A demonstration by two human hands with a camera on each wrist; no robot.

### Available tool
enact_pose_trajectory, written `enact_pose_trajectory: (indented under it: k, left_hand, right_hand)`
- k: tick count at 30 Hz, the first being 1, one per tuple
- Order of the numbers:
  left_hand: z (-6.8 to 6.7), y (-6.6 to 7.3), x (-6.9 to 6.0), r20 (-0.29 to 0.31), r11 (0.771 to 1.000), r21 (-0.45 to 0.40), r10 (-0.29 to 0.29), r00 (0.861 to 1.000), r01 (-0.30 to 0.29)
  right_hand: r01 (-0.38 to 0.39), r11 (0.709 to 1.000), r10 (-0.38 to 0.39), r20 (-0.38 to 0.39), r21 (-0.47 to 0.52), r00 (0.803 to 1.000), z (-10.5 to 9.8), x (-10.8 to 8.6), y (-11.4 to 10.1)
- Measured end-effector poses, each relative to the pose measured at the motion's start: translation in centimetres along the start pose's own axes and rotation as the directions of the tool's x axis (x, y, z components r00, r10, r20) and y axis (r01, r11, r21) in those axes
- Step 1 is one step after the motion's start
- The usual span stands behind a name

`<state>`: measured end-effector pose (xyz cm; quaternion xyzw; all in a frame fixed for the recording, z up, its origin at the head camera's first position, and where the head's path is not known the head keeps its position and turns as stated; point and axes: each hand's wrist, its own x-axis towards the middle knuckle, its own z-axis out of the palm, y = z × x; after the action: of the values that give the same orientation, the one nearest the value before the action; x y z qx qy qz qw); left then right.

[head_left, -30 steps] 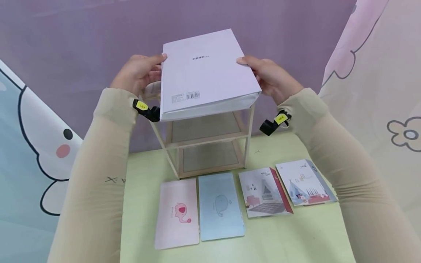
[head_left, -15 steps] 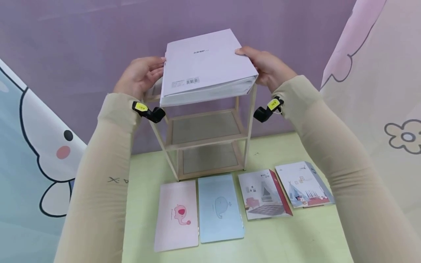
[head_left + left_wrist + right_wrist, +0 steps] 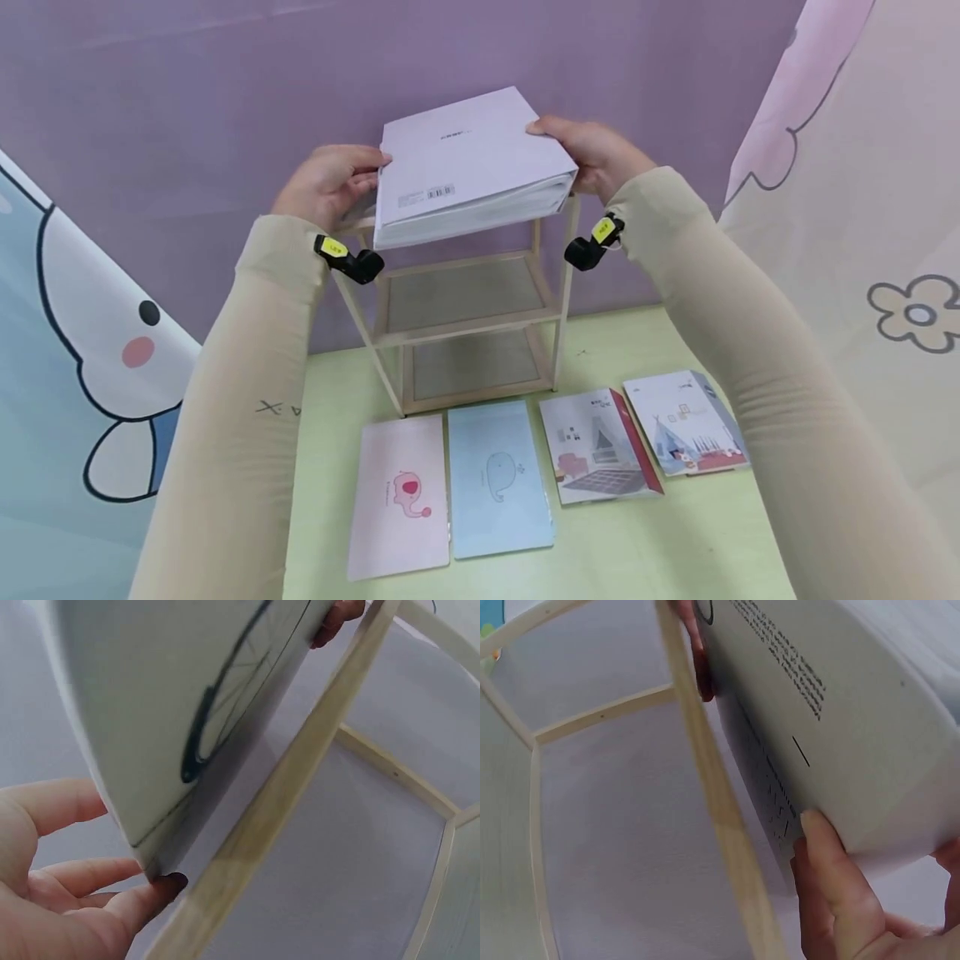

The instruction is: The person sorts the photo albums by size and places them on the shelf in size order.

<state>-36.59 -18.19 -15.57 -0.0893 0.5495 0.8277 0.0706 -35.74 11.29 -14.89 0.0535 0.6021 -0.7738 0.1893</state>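
A thick white book [image 3: 472,150], with small print and a barcode on its upper cover, lies flat between both hands over the top of a small wooden rack [image 3: 465,337]. My left hand [image 3: 330,182] pinches its left edge, thumb on top. On the opposite side my right hand [image 3: 592,154] grips the right edge, thumb on the cover. In the left wrist view the book's underside [image 3: 150,712] bears part of a wheel drawing, tilted beside a wooden rail [image 3: 255,802]. The right wrist view shows printed lines on the book [image 3: 870,750]. Most of the rack's top is hidden beneath it.
On the green table [image 3: 637,558], in front of the rack, lie a pink elephant notebook [image 3: 405,533], a blue whale notebook [image 3: 498,517], a room-picture booklet [image 3: 592,446] and a tent-picture booklet [image 3: 682,425]. A purple curtain [image 3: 225,75] hangs behind.
Both hands have shifted the book back over the rack and then slightly lower. The right hand has moved left and the left hand a little right; both keep their hold.
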Motion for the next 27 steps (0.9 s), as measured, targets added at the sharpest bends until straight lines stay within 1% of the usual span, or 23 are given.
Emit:
enact_pose_trajectory:
  k: [3,8,11,14,17,19,23,27]
  left_hand:
    - [-0.1,-0.1,0.2,-0.021,0.999,0.036,-0.033,0.999,0.034]
    - [-0.2,0.0,0.6,-0.044,0.998,0.025,-0.052,0.998,0.053]
    - [-0.2,0.2,0.8,-0.056,0.998,0.007,-0.056,0.997,0.056]
    - [-0.2,0.3,0.8,-0.060,0.999,0.013,-0.051,0.997,0.052]
    - [-0.3,0.3,0.8,-0.056,0.999,0.039,-0.032,0.998,0.034]
    - [-0.3,0.3,0.9,-0.066,0.998,0.055,-0.016,0.998,0.020]
    - [-0.3,0.3,0.8,-0.078,0.991,0.127,0.042,0.996,-0.032]
    - [-0.3,0.2,0.9,-0.096,0.979,0.198,0.064,0.993,-0.044]
  right_hand:
    - [-0.023,0.999,0.023,-0.027,-0.025,0.999,0.2,0.3,0.1]
    - [-0.032,0.999,0.029,-0.070,-0.042,0.997,0.5,0.7,0.1]
    - [-0.014,0.998,0.009,-0.088,-0.059,0.996,0.7,0.9,0.1]
    - [0.022,0.995,-0.032,-0.112,-0.093,0.993,1.0,1.1,0.3]
    - [0.053,0.988,-0.075,-0.152,-0.142,0.986,1.4,1.2,0.5]
    - [0.057,0.983,-0.088,-0.181,-0.173,0.980,1.7,1.3,0.6]
    - [0.037,0.972,-0.089,-0.219,-0.231,0.972,2.1,1.6,0.7]
    - [0.020,0.967,-0.077,-0.222,-0.252,0.972,2.3,1.8,0.7]
